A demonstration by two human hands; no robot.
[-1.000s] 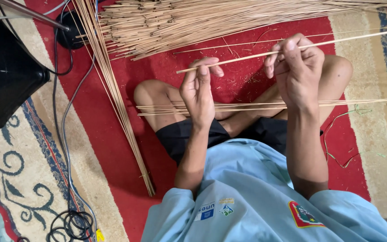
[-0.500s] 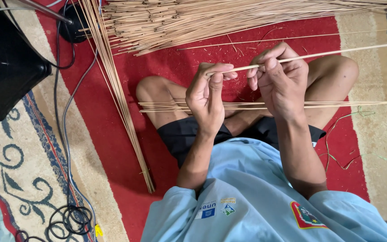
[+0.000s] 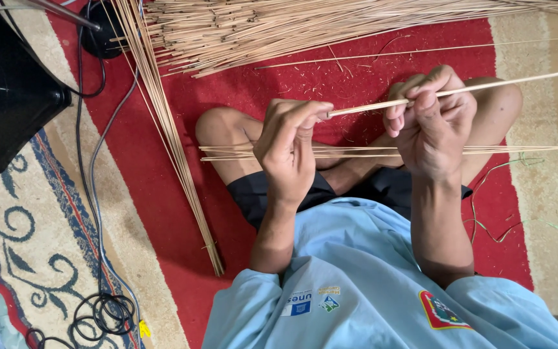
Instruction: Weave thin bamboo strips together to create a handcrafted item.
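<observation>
Carpet of red woven pile (image 3: 330, 84) lies beyond the fingers, strewn with a heap of thin tan sticks (image 3: 305, 26). Right hand (image 3: 435, 123) and left hand (image 3: 289, 152) pinch one long smooth pale stick (image 3: 485, 86) between fingertips.

Clad in a light blue short-sleeved shirt (image 3: 356, 278) with small patches on the chest, plus black shorts (image 3: 272, 190); bare forearms, bare hands, bare knees.
</observation>
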